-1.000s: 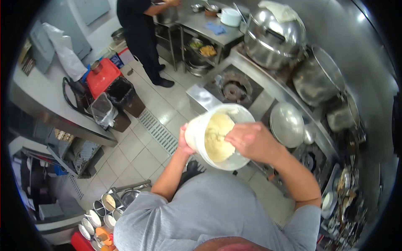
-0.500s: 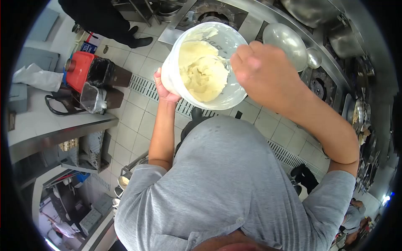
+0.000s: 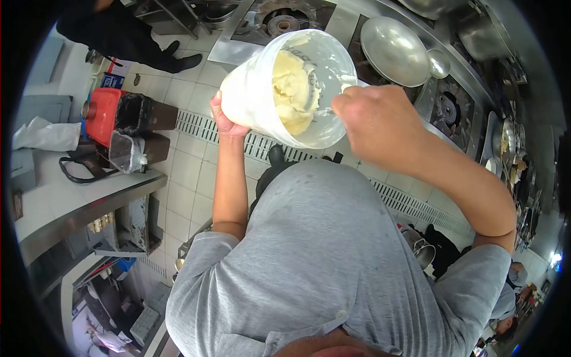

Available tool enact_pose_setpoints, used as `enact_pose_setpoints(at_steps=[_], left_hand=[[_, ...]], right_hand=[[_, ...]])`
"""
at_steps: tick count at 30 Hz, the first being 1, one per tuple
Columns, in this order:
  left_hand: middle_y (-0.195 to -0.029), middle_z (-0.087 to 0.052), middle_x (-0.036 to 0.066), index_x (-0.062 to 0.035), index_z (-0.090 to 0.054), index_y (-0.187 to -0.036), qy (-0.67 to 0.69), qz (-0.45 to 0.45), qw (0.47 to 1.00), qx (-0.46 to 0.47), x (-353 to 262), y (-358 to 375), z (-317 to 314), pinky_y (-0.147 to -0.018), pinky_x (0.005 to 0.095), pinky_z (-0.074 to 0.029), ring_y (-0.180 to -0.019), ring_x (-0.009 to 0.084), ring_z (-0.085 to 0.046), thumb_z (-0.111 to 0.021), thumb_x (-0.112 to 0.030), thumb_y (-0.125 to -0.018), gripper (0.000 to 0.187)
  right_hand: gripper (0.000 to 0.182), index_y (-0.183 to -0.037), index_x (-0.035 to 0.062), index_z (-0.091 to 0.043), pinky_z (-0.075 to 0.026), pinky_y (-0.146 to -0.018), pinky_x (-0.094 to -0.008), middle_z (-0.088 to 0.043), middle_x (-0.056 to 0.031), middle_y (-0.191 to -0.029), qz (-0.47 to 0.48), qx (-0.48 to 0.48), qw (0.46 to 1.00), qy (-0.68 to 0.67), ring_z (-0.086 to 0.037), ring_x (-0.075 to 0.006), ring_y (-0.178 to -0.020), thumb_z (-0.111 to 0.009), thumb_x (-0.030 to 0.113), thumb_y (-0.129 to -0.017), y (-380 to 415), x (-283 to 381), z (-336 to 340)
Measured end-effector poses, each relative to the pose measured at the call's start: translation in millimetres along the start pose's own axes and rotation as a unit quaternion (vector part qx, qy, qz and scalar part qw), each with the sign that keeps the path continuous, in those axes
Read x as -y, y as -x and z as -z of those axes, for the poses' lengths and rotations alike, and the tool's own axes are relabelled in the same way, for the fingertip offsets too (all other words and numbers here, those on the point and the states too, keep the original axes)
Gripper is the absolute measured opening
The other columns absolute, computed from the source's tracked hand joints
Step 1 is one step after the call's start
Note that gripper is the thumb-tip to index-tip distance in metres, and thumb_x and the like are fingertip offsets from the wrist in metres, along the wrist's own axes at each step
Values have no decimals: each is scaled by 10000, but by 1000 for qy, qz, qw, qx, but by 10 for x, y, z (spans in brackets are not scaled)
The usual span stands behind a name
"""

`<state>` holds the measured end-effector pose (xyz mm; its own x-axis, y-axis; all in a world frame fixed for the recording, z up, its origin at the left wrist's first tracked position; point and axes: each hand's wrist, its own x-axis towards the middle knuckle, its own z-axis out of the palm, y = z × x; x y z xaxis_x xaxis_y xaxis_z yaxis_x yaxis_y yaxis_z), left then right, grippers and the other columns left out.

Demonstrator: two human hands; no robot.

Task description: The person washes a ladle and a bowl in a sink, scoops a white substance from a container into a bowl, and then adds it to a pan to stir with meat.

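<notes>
A white plastic bucket (image 3: 247, 95) is tilted in front of me, its mouth facing right and partly toward me. Thick pale-yellow cream (image 3: 290, 98) clings to its far side and bottom, with smears along the inner wall. My left hand (image 3: 227, 119) is wrapped around the outside of the bucket, low on its left side. At the right rim, my right hand (image 3: 372, 116) is closed in a fist, knuckles up. Whatever it grips is hidden by the fingers; a thin pale streak runs from it into the bucket.
Stove burners (image 3: 284, 24) and a large metal wok (image 3: 395, 50) lie ahead and to the right, with a ladle (image 3: 439, 62) beside the wok. Bins with a red lid (image 3: 106, 116) stand left. A person in dark trousers (image 3: 119, 35) stands at upper left. A drain grate (image 3: 196, 126) crosses the floor.
The bucket has tipped further, its mouth swinging to the right. My right hand has shifted slightly down and right at the rim, while my left hand keeps hold of the bucket.
</notes>
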<state>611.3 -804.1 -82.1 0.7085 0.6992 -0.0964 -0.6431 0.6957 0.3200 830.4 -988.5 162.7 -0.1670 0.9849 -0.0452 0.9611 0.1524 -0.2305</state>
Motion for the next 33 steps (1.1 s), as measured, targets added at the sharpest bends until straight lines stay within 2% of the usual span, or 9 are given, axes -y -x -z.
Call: enact_pose_setpoints(at_steps=[2,5,8,14,18,24,25,28,33], left_hand=[[-1355,-574,184,15,-493,-1376,-9,9,1000,9,39,-36,11,-1060,511,-455,-1217,351,-575,-690,-454,-772,790],[-1357,-574,182,8,-496,-1378,-3,22,1000,13,61,-79,97,-1063,510,-452,-1224,346,-570,-688,-457,-777,785],[-1359,-574,175,-5,-502,-1382,5,33,999,-2,113,-114,112,-1067,509,-448,-1231,340,-565,-684,-467,-782,778],[-1364,-575,163,-25,-510,-1384,-20,25,999,-29,171,-177,95,-1081,512,-434,-1245,336,-553,-681,-489,-784,777],[-1376,-563,161,-39,-507,-1389,-40,0,998,-50,223,-274,174,-1085,521,-427,-1266,334,-535,-683,-496,-777,783],[-1392,-559,118,-108,-519,-1389,32,95,994,-45,390,-613,-21,-1085,560,-409,-1269,327,-535,-693,-481,-765,748],[-1467,-482,131,-137,-461,-1443,9,96,994,-53,439,-748,26,-1096,588,-379,-1327,362,-470,-683,-540,-763,821],[-1386,-568,100,-125,-528,-1382,39,139,989,-22,577,-1067,-71,-1080,573,-408,-1272,328,-534,-684,-477,-773,721],[-1411,-542,112,-117,-493,-1410,51,133,990,-13,845,-1493,-210,-1073,586,-409,-1281,341,-523,-675,-485,-788,745]], right_hand=[[99,-747,-15,-642,-532,-671,-466,-660,-216,-778,-57,41,996,-50,-673,-364,-775,-572,55,-742,12,30,-43],[149,-813,-24,-653,-524,-727,-483,-669,-225,-815,-124,40,983,-128,-663,-389,-794,-533,62,-799,32,-22,-208],[215,-874,-33,-663,-510,-762,-491,-666,-220,-805,-156,-16,954,-255,-654,-399,-799,-486,88,-862,92,-78,-307],[280,-958,-29,-675,-488,-683,-439,-626,-181,-704,-237,30,899,-367,-621,-328,-674,-458,140,-906,172,-225,-92],[262,-964,-19,-679,-456,-625,-405,-584,-157,-642,-240,-32,903,-355,-572,-280,-600,-475,134,-903,270,-395,-34],[205,-963,-11,-673,-437,-586,-381,-574,-152,-634,-269,-129,895,-331,-548,-251,-563,-518,106,-898,394,-709,-34],[199,-965,-10,-672,-434,-580,-377,-576,-152,-638,-281,-137,889,-333,-545,-249,-559,-521,102,-899,424,-789,-17],[189,-979,-7,-673,-433,-567,-360,-581,-155,-643,-286,-177,894,-294,-545,-241,-550,-534,100,-909,480,-1023,43],[204,-994,-10,-679,-453,-590,-346,-581,-148,-638,-319,-236,890,-226,-547,-203,-565,-552,134,-923,639,-1488,167]])
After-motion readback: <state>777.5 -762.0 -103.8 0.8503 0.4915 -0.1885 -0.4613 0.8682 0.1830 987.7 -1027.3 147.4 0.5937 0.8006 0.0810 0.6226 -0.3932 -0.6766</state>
